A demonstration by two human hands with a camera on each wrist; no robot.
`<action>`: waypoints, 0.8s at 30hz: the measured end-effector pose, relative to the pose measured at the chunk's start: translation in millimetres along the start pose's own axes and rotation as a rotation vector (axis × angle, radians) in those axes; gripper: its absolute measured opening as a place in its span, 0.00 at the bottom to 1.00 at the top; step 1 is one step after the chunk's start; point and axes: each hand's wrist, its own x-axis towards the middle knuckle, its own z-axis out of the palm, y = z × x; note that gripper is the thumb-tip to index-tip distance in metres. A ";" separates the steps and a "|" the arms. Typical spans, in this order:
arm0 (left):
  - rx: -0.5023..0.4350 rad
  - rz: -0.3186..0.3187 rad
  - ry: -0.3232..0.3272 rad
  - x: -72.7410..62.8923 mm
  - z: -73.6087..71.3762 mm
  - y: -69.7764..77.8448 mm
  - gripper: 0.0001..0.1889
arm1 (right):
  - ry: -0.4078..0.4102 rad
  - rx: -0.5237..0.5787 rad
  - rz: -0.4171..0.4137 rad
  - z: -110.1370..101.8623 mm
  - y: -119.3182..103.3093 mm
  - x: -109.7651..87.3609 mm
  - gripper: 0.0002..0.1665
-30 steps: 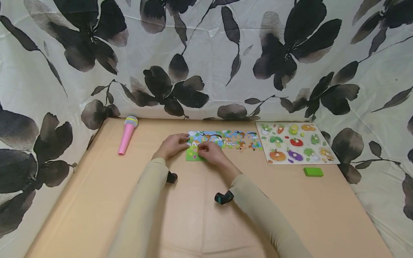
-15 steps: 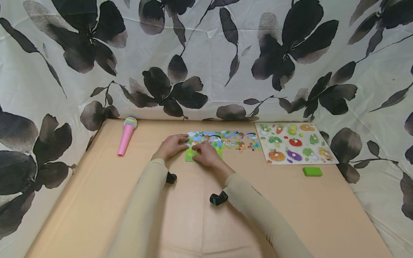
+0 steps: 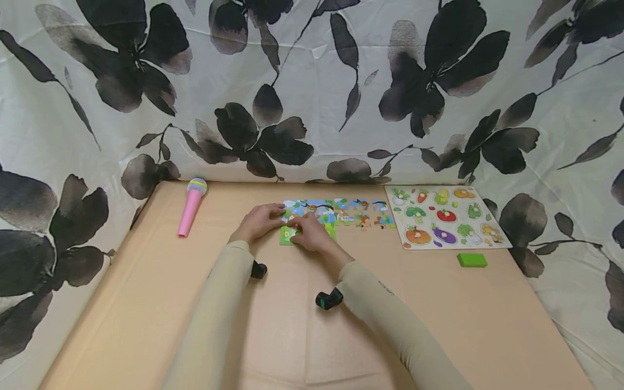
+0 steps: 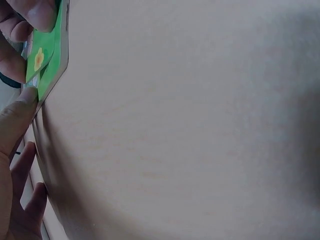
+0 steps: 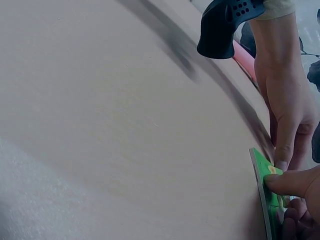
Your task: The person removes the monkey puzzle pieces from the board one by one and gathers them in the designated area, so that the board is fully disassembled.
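Observation:
A small jigsaw puzzle board (image 3: 319, 208) with a bird and landscape picture lies toward the back of the table. At its left edge rests my left hand (image 3: 257, 220), thumb touching the board's side and fingers fairly straight. Over the board's lower left part, my right hand (image 3: 314, 234) pinches a green puzzle piece with a yellow flower (image 4: 40, 57) between thumb and fingers. In the left wrist view this piece lies slightly askew over the green bottom of the board. The fingers hide much of the board's middle.
Right of the board lies a second, similar picture section (image 3: 364, 212) with tan gaps. Farther right are a vegetable picture board (image 3: 450, 216) and a green block (image 3: 472, 260). A pink toy microphone (image 3: 192, 208) lies at the back left. Floral cloth (image 3: 312, 81) hangs behind.
My right hand has moved a little left across the board, uncovering its green lower right corner, and then barely shifts. My left hand stays at the left edge.

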 end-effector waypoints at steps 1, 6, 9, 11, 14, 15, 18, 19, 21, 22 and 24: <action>0.000 0.000 0.001 -0.1 0.2 -0.1 0.22 | 0.002 0.004 0.000 0.4 -0.1 0.0 0.24; 0.003 0.007 0.003 -0.7 0.7 -0.7 0.22 | 0.017 0.000 -0.018 1.0 -1.3 -0.9 0.23; 0.010 0.009 0.003 -0.9 0.3 -0.6 0.22 | 0.031 -0.004 -0.034 1.4 -0.9 -1.6 0.21; 0.013 0.008 0.003 -0.9 0.1 -0.3 0.22 | 0.038 -0.002 -0.042 2.2 -0.2 -1.9 0.18; 0.015 0.008 0.002 -1.0 0.0 0.1 0.22 | 0.041 0.016 -0.042 2.9 0.5 -2.4 0.14; 0.015 0.007 0.002 -1.0 -0.1 0.1 0.22 | 0.041 0.023 -0.040 3.1 0.5 -2.6 0.13; 0.015 0.005 0.002 -1.0 0.2 -0.1 0.23 | 0.044 0.047 -0.032 3.5 0.4 -2.9 0.11; 0.014 0.005 0.002 -1.0 0.3 -0.3 0.23 | 0.046 0.054 -0.030 3.7 0.4 -3.0 0.11; 0.015 0.007 0.003 -0.6 0.4 -0.8 0.23 | 0.055 0.062 -0.028 4.4 0.7 -3.0 0.11; 0.015 0.010 0.004 -0.5 0.5 -1.0 0.23 | 0.061 0.063 -0.029 4.8 0.9 -3.1 0.10; 0.015 0.018 0.008 -0.2 0.5 -1.4 0.22 | 0.072 0.067 -0.029 5.4 1.1 -3.5 0.10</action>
